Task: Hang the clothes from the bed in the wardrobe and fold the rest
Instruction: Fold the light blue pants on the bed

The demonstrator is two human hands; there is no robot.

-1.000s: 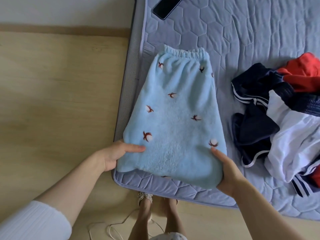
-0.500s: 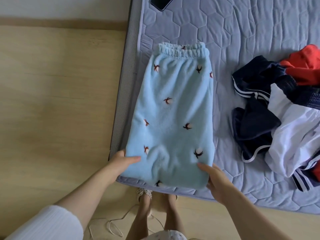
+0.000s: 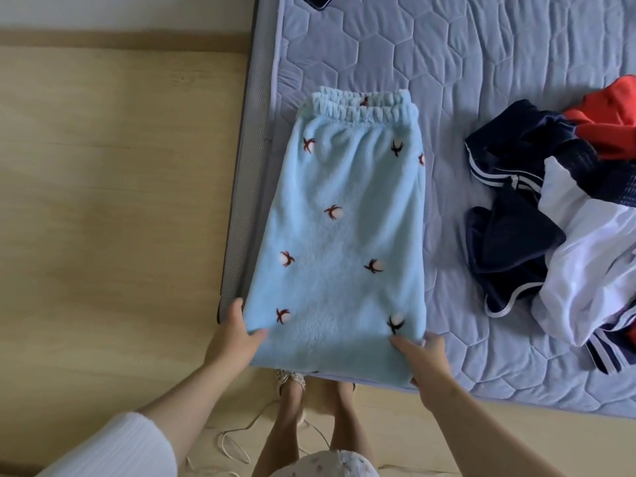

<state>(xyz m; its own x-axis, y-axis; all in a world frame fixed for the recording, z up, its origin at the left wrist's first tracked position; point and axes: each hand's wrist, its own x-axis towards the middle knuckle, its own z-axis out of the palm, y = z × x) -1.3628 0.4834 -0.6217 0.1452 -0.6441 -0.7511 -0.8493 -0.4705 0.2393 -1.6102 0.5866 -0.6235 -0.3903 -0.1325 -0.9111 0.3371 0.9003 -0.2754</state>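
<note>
The phone (image 3: 315, 0) and clothes pile (image 3: 568, 215) are cut off by the frame's edges.

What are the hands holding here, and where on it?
Both hold the light blue fleece pants by the folded near end: left hand at its left corner, right hand at its right corner.

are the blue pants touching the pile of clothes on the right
Apart. The head view shows a bare strip of mattress between the blue pants and the pile of clothes.
</note>
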